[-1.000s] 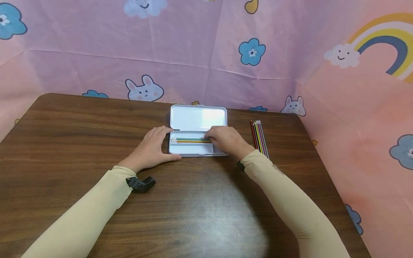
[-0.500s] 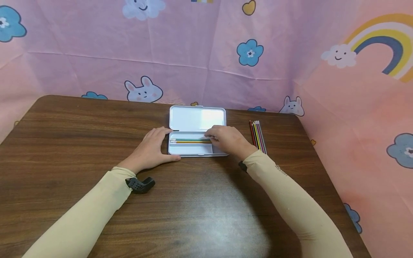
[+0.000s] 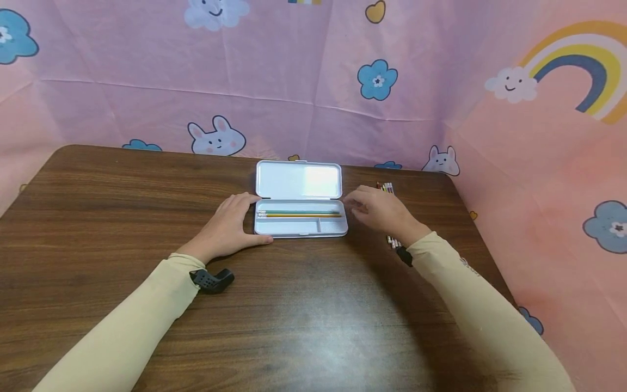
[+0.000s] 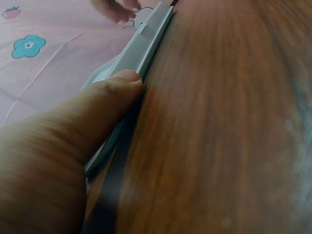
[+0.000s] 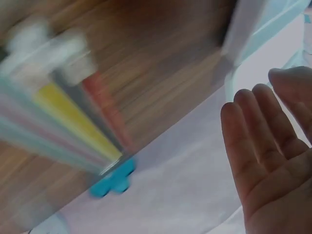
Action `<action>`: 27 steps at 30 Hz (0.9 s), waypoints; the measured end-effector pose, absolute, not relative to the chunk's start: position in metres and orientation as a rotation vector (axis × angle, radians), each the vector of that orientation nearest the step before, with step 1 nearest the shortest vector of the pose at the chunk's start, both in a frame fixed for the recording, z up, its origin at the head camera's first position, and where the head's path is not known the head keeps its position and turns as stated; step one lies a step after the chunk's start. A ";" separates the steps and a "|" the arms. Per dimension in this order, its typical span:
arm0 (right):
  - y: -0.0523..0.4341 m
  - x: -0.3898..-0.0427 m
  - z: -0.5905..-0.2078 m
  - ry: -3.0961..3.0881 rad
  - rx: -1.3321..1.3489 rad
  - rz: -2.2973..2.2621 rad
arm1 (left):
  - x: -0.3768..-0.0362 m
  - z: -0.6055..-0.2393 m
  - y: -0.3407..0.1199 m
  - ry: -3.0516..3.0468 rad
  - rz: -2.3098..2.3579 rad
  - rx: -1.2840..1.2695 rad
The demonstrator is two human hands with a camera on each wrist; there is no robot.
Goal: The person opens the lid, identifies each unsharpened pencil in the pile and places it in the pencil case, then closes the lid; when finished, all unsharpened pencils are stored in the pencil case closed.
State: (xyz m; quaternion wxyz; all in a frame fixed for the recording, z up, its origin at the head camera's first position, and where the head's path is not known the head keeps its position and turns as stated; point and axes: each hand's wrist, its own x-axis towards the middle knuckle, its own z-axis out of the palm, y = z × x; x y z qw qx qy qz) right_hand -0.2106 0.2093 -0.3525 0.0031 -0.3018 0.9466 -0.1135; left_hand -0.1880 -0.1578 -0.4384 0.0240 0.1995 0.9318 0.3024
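A white pencil case [image 3: 294,225] lies open on the table, its lid folded back on the far side. Inside, a teal pencil and a yellow pencil [image 3: 299,215] lie lengthwise with white ends at the left. My left hand [image 3: 227,226] grips the case's left end, thumb on the front edge and fingers at the back corner. In the left wrist view the thumb [image 4: 114,92] presses the side wall. My right hand [image 3: 382,212] hovers just right of the case, holding nothing. Beneath its wrist lies a bunch of pencils [image 5: 80,119], partly hidden in the head view.
The brown wooden table [image 3: 274,316] ends at a pink patterned cloth [image 3: 289,71] behind and to the right. A small divider [image 3: 319,225] stands in the case's front section. Black wrist devices [image 3: 213,280] sit on both cream sleeves.
My right hand has left the case's right end and moved right, over the loose pencils. The two pencils in the case now show along their full length. My left hand stays put.
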 end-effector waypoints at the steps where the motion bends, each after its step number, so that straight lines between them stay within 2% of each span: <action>1: 0.218 -0.210 -0.351 2.972 -0.922 -0.354 | -0.188 -0.438 -0.158 2.881 0.938 0.615; 7: 0.273 -0.206 -0.349 3.010 -0.717 -0.383 | -0.188 -0.439 -0.158 2.882 0.942 0.621; 14: 0.328 -0.202 -0.359 2.808 -0.342 -0.648 | -0.189 -0.439 -0.160 2.888 0.942 0.623; 19: 0.340 -0.197 -0.365 2.627 -0.179 -0.832 | -0.189 -0.440 -0.160 2.881 0.935 0.624; 27: 0.334 -0.196 -0.370 2.599 -0.161 -0.907 | -0.189 -0.439 -0.159 2.878 0.939 0.620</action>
